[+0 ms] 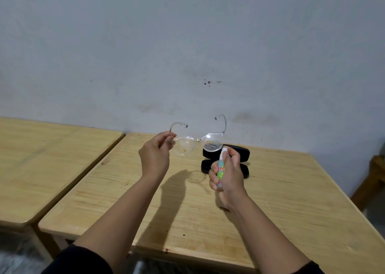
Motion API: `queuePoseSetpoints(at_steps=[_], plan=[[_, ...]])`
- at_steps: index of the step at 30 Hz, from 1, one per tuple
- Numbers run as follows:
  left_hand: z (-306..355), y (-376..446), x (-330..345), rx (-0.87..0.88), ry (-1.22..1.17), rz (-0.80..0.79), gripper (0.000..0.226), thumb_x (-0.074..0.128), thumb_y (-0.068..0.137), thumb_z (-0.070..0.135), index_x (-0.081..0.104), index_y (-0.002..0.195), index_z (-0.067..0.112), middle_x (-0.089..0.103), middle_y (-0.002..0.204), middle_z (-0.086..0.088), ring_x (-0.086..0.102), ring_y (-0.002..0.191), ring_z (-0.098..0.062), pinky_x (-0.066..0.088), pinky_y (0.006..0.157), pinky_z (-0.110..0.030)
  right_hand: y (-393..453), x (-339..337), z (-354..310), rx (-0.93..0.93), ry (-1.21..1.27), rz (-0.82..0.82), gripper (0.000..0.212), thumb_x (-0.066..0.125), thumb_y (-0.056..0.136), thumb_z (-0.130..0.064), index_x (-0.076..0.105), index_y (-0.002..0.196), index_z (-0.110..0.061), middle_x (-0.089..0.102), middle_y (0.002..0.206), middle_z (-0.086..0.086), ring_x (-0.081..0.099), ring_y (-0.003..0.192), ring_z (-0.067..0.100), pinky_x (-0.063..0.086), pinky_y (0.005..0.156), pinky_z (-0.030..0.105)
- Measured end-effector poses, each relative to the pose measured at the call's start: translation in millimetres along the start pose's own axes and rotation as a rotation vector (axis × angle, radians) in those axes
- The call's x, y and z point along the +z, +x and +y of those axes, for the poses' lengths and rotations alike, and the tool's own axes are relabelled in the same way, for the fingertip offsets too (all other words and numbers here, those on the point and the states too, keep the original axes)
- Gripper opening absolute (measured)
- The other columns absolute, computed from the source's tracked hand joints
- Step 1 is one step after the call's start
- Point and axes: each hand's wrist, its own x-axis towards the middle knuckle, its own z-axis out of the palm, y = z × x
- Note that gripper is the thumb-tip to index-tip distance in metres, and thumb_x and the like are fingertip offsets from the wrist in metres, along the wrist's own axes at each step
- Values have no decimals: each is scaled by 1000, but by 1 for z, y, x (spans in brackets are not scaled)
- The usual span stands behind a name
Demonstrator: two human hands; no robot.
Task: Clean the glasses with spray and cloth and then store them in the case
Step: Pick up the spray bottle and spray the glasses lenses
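case (239, 151): partly hidden behind right hand (227, 175) | spray bottle (221, 167) label: partly covered, unreadable

Left hand (155, 156) pinches glasses (198, 143); right hand (228, 175) grips spray bottle (221, 165) above table (291, 200).

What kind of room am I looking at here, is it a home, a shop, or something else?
Hard to say for sure; probably a plain indoor workroom or classroom. Two bare wooden tables stand pushed together against a scuffed, unpainted-looking grey wall, with nothing decorative in view. A wooden piece of furniture shows at the right edge.
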Motion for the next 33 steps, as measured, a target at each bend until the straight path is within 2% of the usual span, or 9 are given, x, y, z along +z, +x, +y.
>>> queuePoseSetpoints(at_steps=[5, 8, 13, 17, 23, 26, 28, 31, 33], plan=[[4, 0, 5, 1, -20, 4, 14, 57, 90, 15, 70, 88, 20, 70, 77, 2, 70, 80, -11, 50, 79, -23, 0, 12, 9, 105, 57, -40, 15, 39, 98, -34, 44, 112, -33, 40, 56, 1, 30, 34, 10, 26, 34, 16], [6, -2, 10, -1, -26, -7, 15, 57, 90, 15, 70, 87, 21, 70, 76, 2, 70, 80, -12, 51, 79, -23, -3, 24, 19, 158, 57, -101, 16, 39, 98, -34, 45, 114, -34, 40, 55, 1, 31, 35, 11, 25, 34, 15], [9, -4, 13, 6, -26, -14, 15, 57, 89, 15, 70, 86, 21, 70, 77, 1, 69, 80, -13, 50, 79, -23, -3, 33, 23, 145, 26, -133, 11, 38, 98, -33, 46, 103, -39, 41, 54, 1, 31, 35, 12, 25, 36, 16], [8, -3, 12, 1, -29, -11, 15, 57, 89, 14, 71, 87, 20, 70, 76, 3, 70, 80, -13, 51, 79, -23, -1, 29, 25, 135, 5, -119, 12, 39, 98, -33, 44, 109, -32, 41, 55, 2, 32, 35, 12, 26, 36, 16], [6, -6, 14, 6, -6, -18, 14, 58, 89, 16, 70, 86, 23, 69, 75, 4, 69, 80, -12, 49, 73, -14, 2, 26, 25, 90, -27, -117, 14, 38, 98, -35, 45, 109, -41, 43, 54, 1, 33, 36, 12, 26, 38, 18], [7, -7, 16, 11, 0, -27, 14, 58, 89, 16, 70, 86, 23, 69, 75, 3, 69, 80, -13, 49, 73, -15, 4, 23, 26, 51, -81, -112, 15, 39, 98, -35, 45, 110, -41, 42, 56, 1, 34, 36, 13, 27, 38, 19], [7, -7, 17, 11, -3, -31, 14, 58, 89, 16, 70, 86, 23, 69, 75, 3, 69, 80, -12, 48, 71, -11, 2, 20, 26, 35, -101, -106, 15, 40, 97, -35, 45, 111, -39, 42, 57, 2, 34, 37, 13, 28, 38, 19], [7, -7, 21, 7, -16, -34, 14, 58, 89, 17, 70, 88, 23, 69, 75, 6, 69, 81, -11, 46, 68, -5, -1, 11, 19, 19, -154, -79, 14, 38, 98, -28, 43, 109, -34, 44, 59, 4, 37, 36, 14, 31, 37, 20], [6, -8, 24, 3, -21, -41, 14, 58, 89, 17, 70, 89, 22, 69, 78, 7, 69, 81, -10, 45, 67, -4, -3, -2, 11, -15, -250, -29, 24, 35, 95, -20, 40, 113, -36, 46, 64, 5, 40, 40, 15, 35, 40, 23]])
